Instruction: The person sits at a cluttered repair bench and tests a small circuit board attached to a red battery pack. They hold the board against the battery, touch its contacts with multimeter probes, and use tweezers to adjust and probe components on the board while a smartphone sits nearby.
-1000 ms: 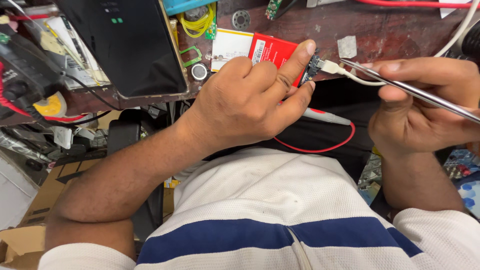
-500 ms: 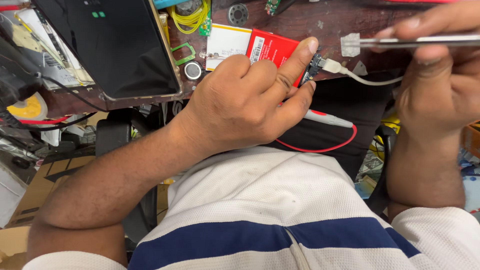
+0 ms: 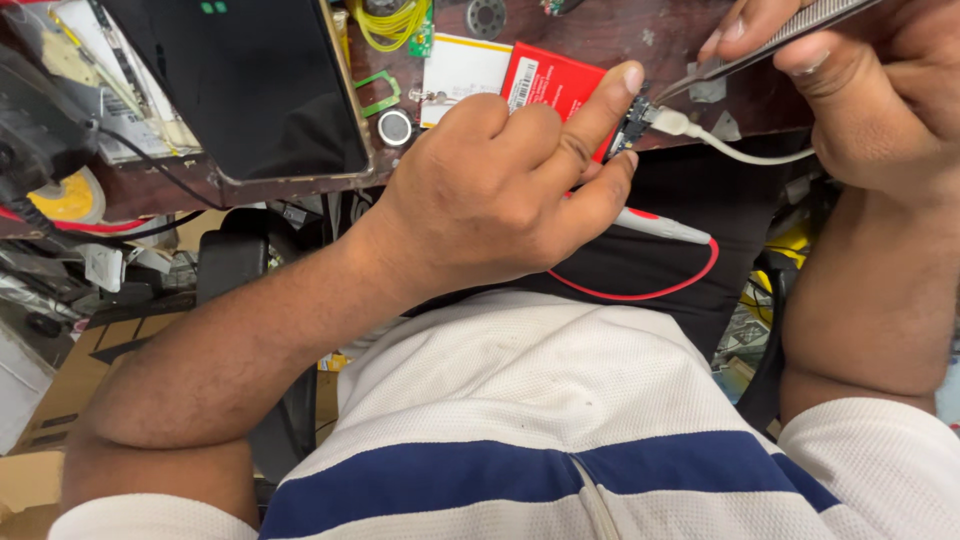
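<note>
A black glossy phone (image 3: 255,85) lies on the dark wooden bench (image 3: 600,30). The left hand (image 3: 500,190) pinches a small dark circuit board (image 3: 632,120) (white cable plugged in) at the bench edge. The right hand (image 3: 850,90) grips silver metal tweezers (image 3: 770,45), tips touching the board.

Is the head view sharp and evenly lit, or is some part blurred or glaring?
Head view: even soft light, no hard shadows; left hand and small dark circuit board sharp; black glossy phone screen shows little glare; wide-angle bending at edges.

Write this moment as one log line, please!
left hand: pinches small circuit board | right hand: holds tweezers at board | white cable: plugged in
</note>
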`<action>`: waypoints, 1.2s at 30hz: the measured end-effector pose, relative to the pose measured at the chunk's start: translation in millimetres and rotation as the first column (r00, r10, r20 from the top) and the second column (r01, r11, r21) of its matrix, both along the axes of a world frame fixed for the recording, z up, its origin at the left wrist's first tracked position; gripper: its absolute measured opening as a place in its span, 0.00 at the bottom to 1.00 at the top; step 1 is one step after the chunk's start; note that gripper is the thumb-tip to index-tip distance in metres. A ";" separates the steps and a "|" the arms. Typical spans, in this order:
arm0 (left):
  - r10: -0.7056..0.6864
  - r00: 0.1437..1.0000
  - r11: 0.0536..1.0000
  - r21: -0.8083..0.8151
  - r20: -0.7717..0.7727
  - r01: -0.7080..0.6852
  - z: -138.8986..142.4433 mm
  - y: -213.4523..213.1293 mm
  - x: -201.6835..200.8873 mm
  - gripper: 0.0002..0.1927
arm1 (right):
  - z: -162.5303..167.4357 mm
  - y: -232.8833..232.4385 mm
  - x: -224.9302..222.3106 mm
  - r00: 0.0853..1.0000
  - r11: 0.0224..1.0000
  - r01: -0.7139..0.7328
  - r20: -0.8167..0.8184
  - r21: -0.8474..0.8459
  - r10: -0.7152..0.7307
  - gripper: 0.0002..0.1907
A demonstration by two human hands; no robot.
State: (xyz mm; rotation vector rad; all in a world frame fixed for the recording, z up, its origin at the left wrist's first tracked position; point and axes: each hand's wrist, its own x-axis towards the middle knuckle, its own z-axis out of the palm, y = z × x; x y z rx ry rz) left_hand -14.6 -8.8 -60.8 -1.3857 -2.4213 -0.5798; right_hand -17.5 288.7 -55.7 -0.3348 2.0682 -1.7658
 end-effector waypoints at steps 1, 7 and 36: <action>0.001 1.000 1.000 0.005 0.004 -0.001 -0.7 0.4 0.8 0.05 | 0.2 -0.8 -0.3 1.000 1.000 -0.004 0.001 0.001 0.004 0.12; 0.002 1.000 1.000 0.004 -0.013 -0.002 -1.0 0.3 0.5 0.04 | 0.4 -1.5 -3.1 0.999 0.999 -0.039 0.027 -0.002 0.039 0.11; -0.019 1.000 0.999 -0.028 -0.009 0.019 -5.6 -0.3 -0.5 0.00 | -15.7 4.5 5.2 0.997 0.996 -0.028 -0.067 0.079 0.033 0.11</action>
